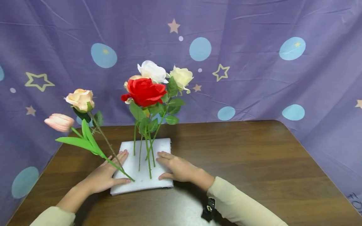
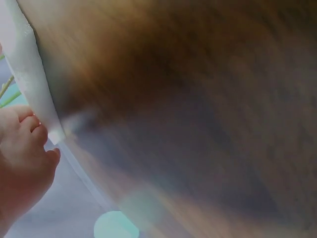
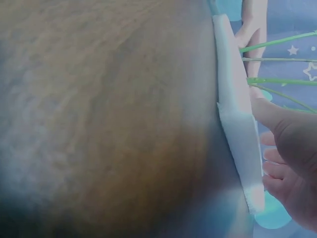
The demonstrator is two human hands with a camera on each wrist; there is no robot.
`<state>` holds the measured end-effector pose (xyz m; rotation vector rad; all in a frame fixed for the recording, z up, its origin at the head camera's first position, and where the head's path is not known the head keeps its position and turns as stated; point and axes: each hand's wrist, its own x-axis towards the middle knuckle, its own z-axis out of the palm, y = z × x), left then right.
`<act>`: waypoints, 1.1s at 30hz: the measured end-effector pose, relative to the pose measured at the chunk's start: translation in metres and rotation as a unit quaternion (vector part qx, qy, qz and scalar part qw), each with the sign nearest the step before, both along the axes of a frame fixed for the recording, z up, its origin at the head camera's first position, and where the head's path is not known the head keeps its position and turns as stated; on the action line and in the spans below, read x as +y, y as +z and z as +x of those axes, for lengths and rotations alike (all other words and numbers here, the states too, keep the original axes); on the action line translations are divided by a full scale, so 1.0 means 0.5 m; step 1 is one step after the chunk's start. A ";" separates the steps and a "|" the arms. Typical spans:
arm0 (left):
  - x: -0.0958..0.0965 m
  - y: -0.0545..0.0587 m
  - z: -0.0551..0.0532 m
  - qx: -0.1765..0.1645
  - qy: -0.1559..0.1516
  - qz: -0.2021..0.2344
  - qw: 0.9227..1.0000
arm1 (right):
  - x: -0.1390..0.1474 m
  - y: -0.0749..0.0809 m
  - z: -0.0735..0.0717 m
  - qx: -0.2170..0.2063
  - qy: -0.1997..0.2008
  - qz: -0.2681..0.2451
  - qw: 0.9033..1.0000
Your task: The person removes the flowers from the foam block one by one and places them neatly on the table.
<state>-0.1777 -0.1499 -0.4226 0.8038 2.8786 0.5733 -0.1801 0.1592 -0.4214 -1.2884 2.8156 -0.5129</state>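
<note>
A white foam board (image 1: 141, 184) lies on the table, with flower stems standing in it. My left hand (image 1: 102, 176) rests on its left side, fingers extended and thumb near the foot of the pink tulip (image 1: 60, 122). A peach rose (image 1: 80, 99) leans left beside the tulip, its stem passing by the left fingers. On the board's right side rests my right hand (image 1: 178, 168), fingers fairly straight. Between the hands rise a red rose (image 1: 146, 92), a white rose (image 1: 154, 72) and a pale yellow rose (image 1: 181, 77); another peach bloom is partly hidden behind the red one.
The brown wooden table (image 1: 240, 157) has rounded far corners. Behind it hangs a purple curtain (image 1: 243, 18) with stars and blue dots. A small black object (image 1: 208, 209) is at the right sleeve. Both wrist views show mostly blurred tabletop and the board's edge.
</note>
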 end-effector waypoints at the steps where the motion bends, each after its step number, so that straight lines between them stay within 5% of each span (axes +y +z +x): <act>1: -0.001 0.000 -0.001 -0.001 0.000 0.002 1.000 | 0.003 0.003 0.001 0.000 -0.001 -0.005 1.000; 18: -0.013 0.000 -0.009 -0.011 -0.014 0.060 0.998 | 0.037 0.054 0.010 -0.030 -0.006 -0.062 0.998; 25: -0.005 -0.005 -0.007 -0.070 -0.011 0.085 0.994 | 0.045 0.058 0.024 -0.047 -0.004 -0.063 0.997; 33: 0.003 -0.003 -0.008 -0.080 -0.013 0.094 0.992 | 0.054 0.066 0.026 -0.016 0.016 -0.082 0.996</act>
